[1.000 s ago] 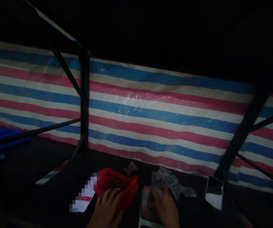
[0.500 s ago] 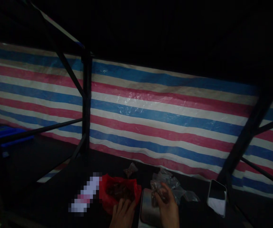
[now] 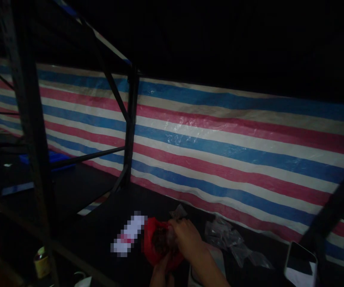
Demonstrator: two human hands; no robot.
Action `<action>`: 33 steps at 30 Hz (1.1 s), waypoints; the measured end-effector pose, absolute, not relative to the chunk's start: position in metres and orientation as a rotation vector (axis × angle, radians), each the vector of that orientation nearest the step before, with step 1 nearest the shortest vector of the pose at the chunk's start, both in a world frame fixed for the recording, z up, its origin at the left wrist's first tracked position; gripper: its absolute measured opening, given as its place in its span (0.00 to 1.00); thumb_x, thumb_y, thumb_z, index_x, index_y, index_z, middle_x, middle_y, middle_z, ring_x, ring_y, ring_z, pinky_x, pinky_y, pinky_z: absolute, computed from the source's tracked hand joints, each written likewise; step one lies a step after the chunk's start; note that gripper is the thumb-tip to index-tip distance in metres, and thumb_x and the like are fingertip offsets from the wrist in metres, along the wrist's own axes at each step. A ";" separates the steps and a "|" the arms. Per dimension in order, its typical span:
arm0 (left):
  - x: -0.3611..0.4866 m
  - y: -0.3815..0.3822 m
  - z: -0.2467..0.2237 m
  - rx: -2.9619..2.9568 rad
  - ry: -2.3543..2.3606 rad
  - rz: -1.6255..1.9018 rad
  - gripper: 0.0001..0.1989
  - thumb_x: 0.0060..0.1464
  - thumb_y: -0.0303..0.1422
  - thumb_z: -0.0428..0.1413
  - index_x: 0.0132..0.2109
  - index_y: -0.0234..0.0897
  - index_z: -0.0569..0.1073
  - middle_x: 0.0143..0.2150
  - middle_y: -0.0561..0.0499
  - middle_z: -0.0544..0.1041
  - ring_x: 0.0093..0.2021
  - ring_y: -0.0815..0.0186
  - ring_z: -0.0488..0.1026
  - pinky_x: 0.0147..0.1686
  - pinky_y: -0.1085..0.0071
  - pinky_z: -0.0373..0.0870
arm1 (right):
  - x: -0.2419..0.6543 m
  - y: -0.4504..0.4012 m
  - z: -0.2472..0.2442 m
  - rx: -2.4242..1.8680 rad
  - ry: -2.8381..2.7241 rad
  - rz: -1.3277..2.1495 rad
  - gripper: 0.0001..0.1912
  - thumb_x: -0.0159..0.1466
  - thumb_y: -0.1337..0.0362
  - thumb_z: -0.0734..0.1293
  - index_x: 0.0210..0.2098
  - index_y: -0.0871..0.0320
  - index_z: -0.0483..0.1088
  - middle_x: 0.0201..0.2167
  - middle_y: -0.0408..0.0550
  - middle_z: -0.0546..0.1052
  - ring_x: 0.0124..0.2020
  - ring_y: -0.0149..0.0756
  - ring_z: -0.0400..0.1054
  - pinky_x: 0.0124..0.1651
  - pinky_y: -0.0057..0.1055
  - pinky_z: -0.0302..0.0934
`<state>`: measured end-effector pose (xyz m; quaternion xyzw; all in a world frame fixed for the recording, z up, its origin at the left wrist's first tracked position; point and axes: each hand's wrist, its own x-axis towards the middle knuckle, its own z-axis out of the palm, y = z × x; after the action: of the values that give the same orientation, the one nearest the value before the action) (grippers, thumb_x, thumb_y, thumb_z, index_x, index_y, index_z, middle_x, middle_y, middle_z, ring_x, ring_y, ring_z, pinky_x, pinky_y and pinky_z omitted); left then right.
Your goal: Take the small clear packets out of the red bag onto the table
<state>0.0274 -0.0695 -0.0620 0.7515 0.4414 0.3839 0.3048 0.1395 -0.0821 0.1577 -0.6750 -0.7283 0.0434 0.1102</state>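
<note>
A red plastic bag (image 3: 150, 235) stands open, with small dark brown pieces (image 3: 160, 239) inside that are too dim to name. My right hand (image 3: 188, 239) reaches over its right side, fingers closed on a small clear plastic bag (image 3: 171, 236) held at the mouth. At the near rim is my left hand (image 3: 160, 273), its fingers drawn together and partly hidden; what they grip does not show. Under my right forearm lies a flat metal-topped device (image 3: 218, 257), perhaps a small scale. Behind the red bag is another small clear bag (image 3: 178, 211).
Several clear plastic bags (image 3: 227, 237) lie in a heap to the right, with a phone (image 3: 301, 265) farther right. A blurred pale strip (image 3: 129, 235) lies left of the red bag. Dark metal posts (image 3: 131, 127) frame the shelf before a striped sheet (image 3: 219, 159). A bottle (image 3: 42, 263) stands lower left.
My right hand has carried the small clear bag leftward from above the metal-topped device to the red bag. My left hand has drawn back toward the near rim. The view has turned left.
</note>
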 end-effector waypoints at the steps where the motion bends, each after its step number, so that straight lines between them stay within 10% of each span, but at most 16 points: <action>1: 0.029 -0.070 -0.063 1.951 1.179 1.014 0.32 0.45 0.23 0.56 0.59 0.36 0.82 0.56 0.41 0.86 0.58 0.50 0.83 0.58 0.56 0.81 | 0.140 -0.081 0.155 -1.993 -2.133 0.139 0.24 0.66 0.79 0.63 0.57 0.58 0.78 0.52 0.62 0.83 0.58 0.50 0.76 0.59 0.40 0.65; 12: 0.029 -0.076 -0.042 1.933 1.137 1.020 0.31 0.55 0.22 0.49 0.64 0.31 0.77 0.65 0.37 0.80 0.67 0.52 0.76 0.69 0.51 0.70 | 0.173 -0.094 0.115 -1.803 -1.658 0.420 0.37 0.54 0.79 0.66 0.62 0.54 0.75 0.46 0.52 0.85 0.50 0.47 0.80 0.54 0.37 0.70; 18: 0.021 -0.080 -0.022 2.084 1.158 1.095 0.30 0.59 0.21 0.46 0.65 0.35 0.77 0.67 0.40 0.79 0.68 0.53 0.74 0.69 0.51 0.71 | 0.209 -0.126 0.084 -1.592 -1.213 0.493 0.31 0.65 0.57 0.67 0.66 0.58 0.69 0.40 0.52 0.85 0.42 0.47 0.82 0.46 0.40 0.76; 24: 0.006 -0.084 -0.016 2.282 1.176 1.235 0.28 0.64 0.22 0.45 0.66 0.41 0.74 0.66 0.44 0.79 0.67 0.56 0.75 0.64 0.54 0.77 | 0.247 -0.157 0.049 -1.657 -0.999 0.422 0.30 0.54 0.45 0.72 0.51 0.57 0.78 0.31 0.50 0.85 0.34 0.50 0.82 0.38 0.41 0.76; 33: -0.034 -0.082 -0.051 2.553 1.232 1.589 0.23 0.63 0.23 0.53 0.63 0.43 0.75 0.58 0.40 0.78 0.52 0.56 0.82 0.46 0.63 0.86 | 0.258 -0.176 0.019 -1.761 -0.884 -0.117 0.27 0.62 0.42 0.65 0.45 0.56 0.81 0.48 0.62 0.85 0.52 0.61 0.78 0.59 0.56 0.66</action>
<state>-0.0341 -0.0818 -0.0513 0.7844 0.3787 0.4884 -0.0540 0.2578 -0.1764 0.0190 -0.7443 -0.3737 -0.0493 0.5514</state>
